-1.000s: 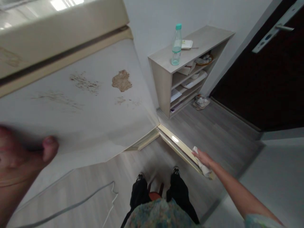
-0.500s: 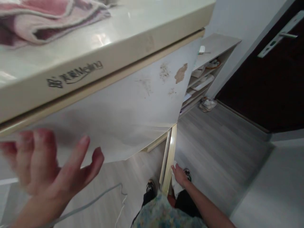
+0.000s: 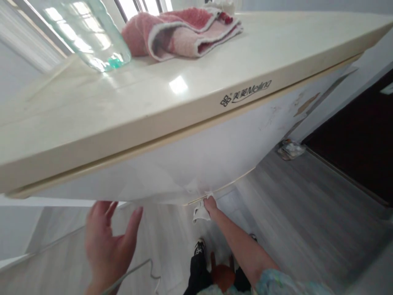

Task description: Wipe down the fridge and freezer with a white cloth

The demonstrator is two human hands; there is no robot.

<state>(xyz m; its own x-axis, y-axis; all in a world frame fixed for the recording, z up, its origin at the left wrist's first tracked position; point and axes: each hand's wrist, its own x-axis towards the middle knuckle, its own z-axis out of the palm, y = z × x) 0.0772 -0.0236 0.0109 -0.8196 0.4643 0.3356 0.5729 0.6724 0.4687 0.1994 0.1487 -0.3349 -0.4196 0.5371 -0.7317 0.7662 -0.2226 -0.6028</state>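
We stand close to a cream fridge (image 3: 172, 123) and look down its front. Our right hand (image 3: 210, 202) reaches low, to the bottom edge of the fridge door (image 3: 196, 164). Its fingers are curled around a small white cloth (image 3: 199, 213), and the cloth hangs just under that edge, touching it. Our left hand (image 3: 106, 241) is up in front of us, under the fridge top. It is wide open, fingers spread, and it holds nothing. It is near the door, but we cannot tell if it touches it.

On top of the fridge lies a folded pink towel (image 3: 187, 32). Beside it stands a clear plastic bottle (image 3: 89, 32). A grey cable (image 3: 135, 270) runs over the wooden floor (image 3: 291, 213) by our feet.

How far are we with the wiping? We think not very far. High on the right side of the door there are brown marks (image 3: 303, 105), and they look dirty. The cloth is well apart from them, down at the bottom. So the low edge is getting wiped now, and the marks up there look left to do.
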